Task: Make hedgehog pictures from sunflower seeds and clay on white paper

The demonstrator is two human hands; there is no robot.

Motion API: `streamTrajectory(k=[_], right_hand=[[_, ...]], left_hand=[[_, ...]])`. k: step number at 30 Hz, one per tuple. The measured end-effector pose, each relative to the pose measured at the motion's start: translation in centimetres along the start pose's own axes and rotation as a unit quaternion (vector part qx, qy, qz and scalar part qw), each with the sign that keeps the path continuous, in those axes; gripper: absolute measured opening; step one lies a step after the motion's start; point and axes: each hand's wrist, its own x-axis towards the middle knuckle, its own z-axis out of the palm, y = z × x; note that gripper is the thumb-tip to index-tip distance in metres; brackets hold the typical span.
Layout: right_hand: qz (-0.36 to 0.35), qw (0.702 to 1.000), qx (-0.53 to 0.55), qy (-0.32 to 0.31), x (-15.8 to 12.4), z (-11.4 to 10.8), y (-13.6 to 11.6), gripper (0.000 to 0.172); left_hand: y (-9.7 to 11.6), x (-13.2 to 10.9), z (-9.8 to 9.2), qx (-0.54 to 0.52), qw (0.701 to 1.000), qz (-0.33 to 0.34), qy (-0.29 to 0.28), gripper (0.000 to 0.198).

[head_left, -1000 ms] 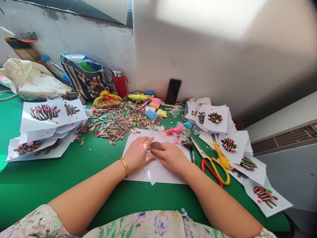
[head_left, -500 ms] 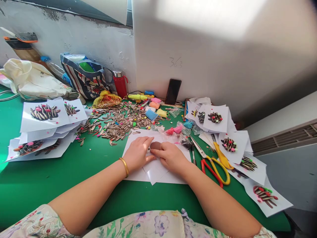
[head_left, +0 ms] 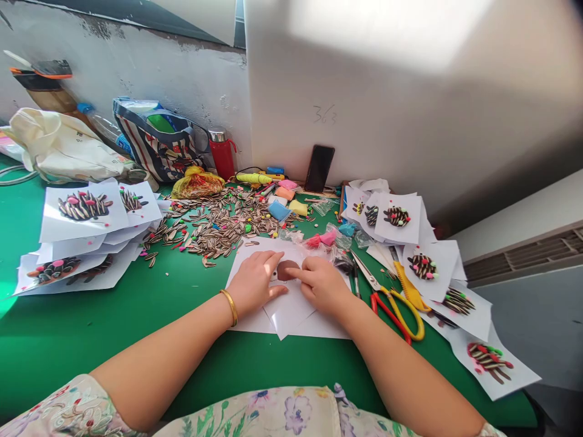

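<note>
A smooth brown oval patch (head_left: 288, 270), which looks like flattened modelling clay, lies on white paper (head_left: 298, 317) in front of me. On its left, small dark dots sit against white. My left hand (head_left: 255, 280) rests flat on the paper at the patch's left edge, fingers stretched out and thumb apart, holding nothing. From the other side, my right hand (head_left: 322, 288) reaches in with its index finger stretched out and its tip on the brown patch. The other fingers of that hand are bent under, and nothing shows in them.
Striped sunflower seeds (head_left: 218, 221) are heaped behind the paper, beside coloured clay packets (head_left: 279, 210). Scissors (head_left: 387, 291) and a pen (head_left: 356, 282) lie at right. Seed-covered pictures are stacked left (head_left: 84, 227) and right (head_left: 449, 273). A phone (head_left: 319, 168) leans on the wall.
My right hand has shifted slightly right, its index finger now pointing onto the brown patch and the other fingers more bent. More of the patch shows. My left hand has stayed put.
</note>
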Motion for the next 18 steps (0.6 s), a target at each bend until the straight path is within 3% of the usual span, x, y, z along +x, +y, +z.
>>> streamTrajectory(k=[4, 11, 18], right_hand=[[0.018, 1.0, -0.015, -0.004, -0.6, -0.8, 1.1, 0.046], [-0.001, 0.995, -0.065, -0.077, -0.8, -1.7, 0.1, 0.043], [0.003, 0.996, -0.052, -0.071, -0.9, -2.2, 0.5, 0.04]], left_hand=[[-0.1, -0.1, 0.1, 0.003, 1.0, 0.005, 0.0, 0.075], [-0.2, -0.1, 0.2, -0.008, 1.0, 0.011, 0.005, 0.072], [0.1, -0.2, -0.1, -0.013, 1.0, 0.02, 0.007, 0.07]])
